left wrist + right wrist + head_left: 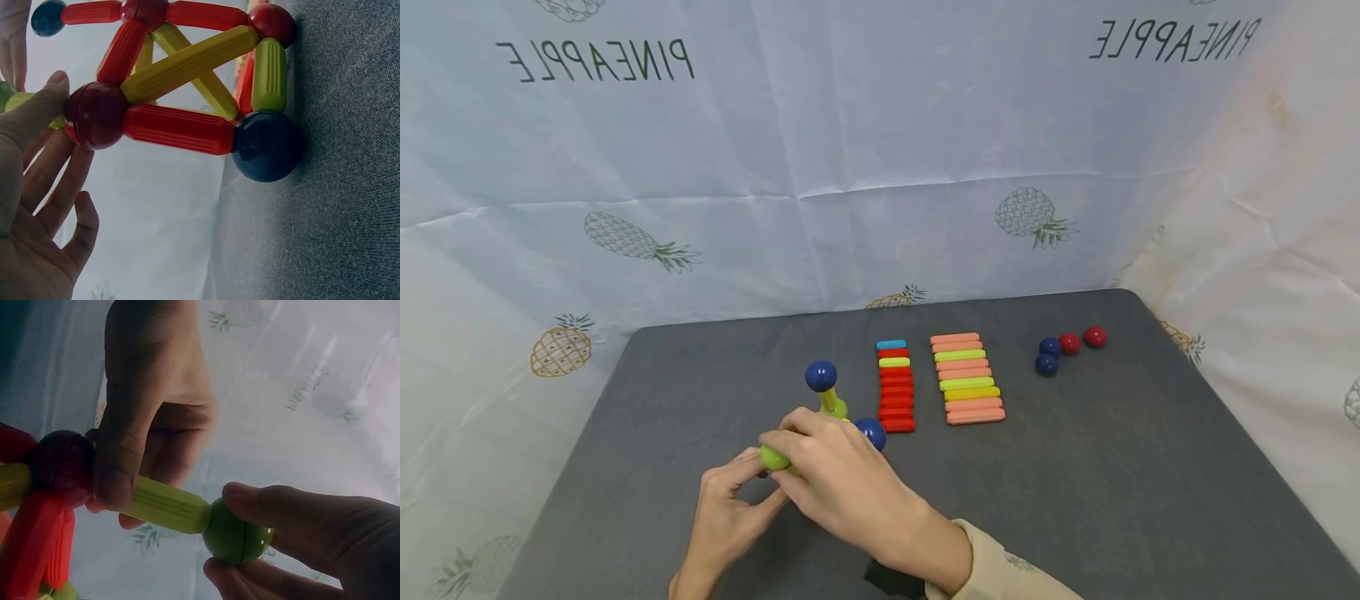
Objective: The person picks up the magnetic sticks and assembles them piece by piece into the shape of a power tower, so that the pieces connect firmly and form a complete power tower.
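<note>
Here, right hand [848, 483] pinches green ball [232, 534] (left hand [727, 510], its rod [167, 506]).

Glossy green ball [232, 536] (plastic-looking), ridged rod [169, 506], matt tabletop [1120, 475].

The left grip [730, 510] pinches, its little finger [86, 228] loosely bent. Just beside it, the right grip [842, 482] pinches too, its sleeved forearm [1000, 568] slanting in from the lower right.

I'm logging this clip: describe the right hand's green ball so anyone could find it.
On the dark table stands a ball-and-stick structure. The right hand pinches the green ball ending a yellow-green stick; the stick's other end carries a dark red ball instead.
</note>
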Action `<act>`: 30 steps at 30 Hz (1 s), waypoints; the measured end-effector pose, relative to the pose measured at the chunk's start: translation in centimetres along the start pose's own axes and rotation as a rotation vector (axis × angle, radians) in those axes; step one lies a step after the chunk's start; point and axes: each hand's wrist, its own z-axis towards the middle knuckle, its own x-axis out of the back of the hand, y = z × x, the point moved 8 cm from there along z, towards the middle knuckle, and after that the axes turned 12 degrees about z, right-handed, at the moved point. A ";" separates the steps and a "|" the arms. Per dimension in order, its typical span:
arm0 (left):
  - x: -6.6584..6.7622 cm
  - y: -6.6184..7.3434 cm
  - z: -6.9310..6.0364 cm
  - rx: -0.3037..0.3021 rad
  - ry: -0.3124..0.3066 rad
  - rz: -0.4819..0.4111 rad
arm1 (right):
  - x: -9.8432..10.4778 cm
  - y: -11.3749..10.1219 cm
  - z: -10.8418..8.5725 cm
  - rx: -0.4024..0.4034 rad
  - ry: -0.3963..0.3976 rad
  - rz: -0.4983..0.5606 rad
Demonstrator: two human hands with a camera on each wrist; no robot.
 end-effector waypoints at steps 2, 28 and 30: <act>0.0 0.0 0.0 0.003 -0.001 0.001 | -0.2 0.0 0.0 -0.007 -0.008 -0.022; -0.2 0.0 0.1 0.087 -0.002 0.062 | 10.1 7.8 -5.6 -0.078 0.389 -0.209; -0.3 0.0 0.1 0.080 -0.008 0.053 | 9.6 9.9 -6.1 -0.143 0.334 -0.248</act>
